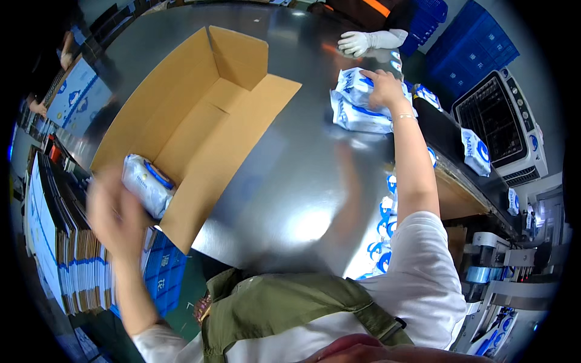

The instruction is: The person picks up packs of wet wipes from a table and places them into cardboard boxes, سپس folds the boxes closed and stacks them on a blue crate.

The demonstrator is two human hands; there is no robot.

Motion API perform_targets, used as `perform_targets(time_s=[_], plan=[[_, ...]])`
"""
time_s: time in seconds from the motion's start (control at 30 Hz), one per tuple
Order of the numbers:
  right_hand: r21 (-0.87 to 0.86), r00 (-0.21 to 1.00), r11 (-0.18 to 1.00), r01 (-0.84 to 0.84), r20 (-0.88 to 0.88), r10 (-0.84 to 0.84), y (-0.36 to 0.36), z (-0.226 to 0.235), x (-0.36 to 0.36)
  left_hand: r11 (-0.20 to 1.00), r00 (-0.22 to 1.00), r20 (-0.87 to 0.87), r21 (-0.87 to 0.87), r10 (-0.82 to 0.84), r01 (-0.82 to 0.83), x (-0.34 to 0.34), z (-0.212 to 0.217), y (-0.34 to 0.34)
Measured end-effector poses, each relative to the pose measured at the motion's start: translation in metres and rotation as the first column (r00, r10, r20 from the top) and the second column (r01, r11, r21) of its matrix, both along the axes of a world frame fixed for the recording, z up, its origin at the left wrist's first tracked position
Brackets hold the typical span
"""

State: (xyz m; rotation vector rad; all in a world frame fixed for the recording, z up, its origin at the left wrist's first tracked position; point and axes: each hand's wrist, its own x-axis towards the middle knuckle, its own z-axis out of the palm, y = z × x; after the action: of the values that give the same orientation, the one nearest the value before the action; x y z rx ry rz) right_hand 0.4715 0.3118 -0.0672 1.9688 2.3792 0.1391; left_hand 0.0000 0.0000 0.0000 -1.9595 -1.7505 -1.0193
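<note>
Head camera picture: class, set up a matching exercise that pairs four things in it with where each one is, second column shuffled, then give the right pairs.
Things:
1. left hand
2. right hand
3. cardboard box
4. white-gloved hand

Places:
A. lying open on its side on the shiny metal table
B. resting on the far edge of the table, another person's
C. at the box's near end, holding a white and blue packet
D. on a stack of white and blue packets at the table's right side

Pairs: 1-C, 2-D, 3-A, 4-B
</note>
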Motion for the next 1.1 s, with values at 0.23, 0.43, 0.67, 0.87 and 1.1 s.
perform_targets(time_s=[0.23, 0.43, 0.67, 0.87, 1.1], plan=[[-0.007, 0.909, 0.913, -0.407, -0.098, 0.405, -0.181, 0.022, -0.072, 0.164, -0.094, 0.622, -0.056, 0.777, 0.985, 0.170, -0.156, -0.068], [-0.132, 0.839, 0.835, -0.534, -0.209, 0.503, -0.280, 0.030, -0.094, 0.142, -0.157, 0.520, 0.069, 0.840, 0.987, 0.192, -0.177, -0.081], [-0.478, 0.659, 0.693, -0.540, -0.752, -0.005, -0.148, -0.014, -0.070, 0.609, 0.314, 0.936, -0.155, -0.163, 0.778, 0.208, -0.157, -0.067], [-0.523, 0.214, 0.556, -0.645, -0.823, -0.526, -0.151, -0.090, -0.088, 0.912, 0.907, 0.261, -0.157, -0.331, 0.378, 0.179, -0.156, -0.043], [-0.339, 0.233, 0.606, -0.720, -0.940, -0.249, -0.201, -0.099, -0.123, 0.852, 0.935, 0.205, -0.390, -0.288, 0.348, 0.144, -0.111, -0.080]])
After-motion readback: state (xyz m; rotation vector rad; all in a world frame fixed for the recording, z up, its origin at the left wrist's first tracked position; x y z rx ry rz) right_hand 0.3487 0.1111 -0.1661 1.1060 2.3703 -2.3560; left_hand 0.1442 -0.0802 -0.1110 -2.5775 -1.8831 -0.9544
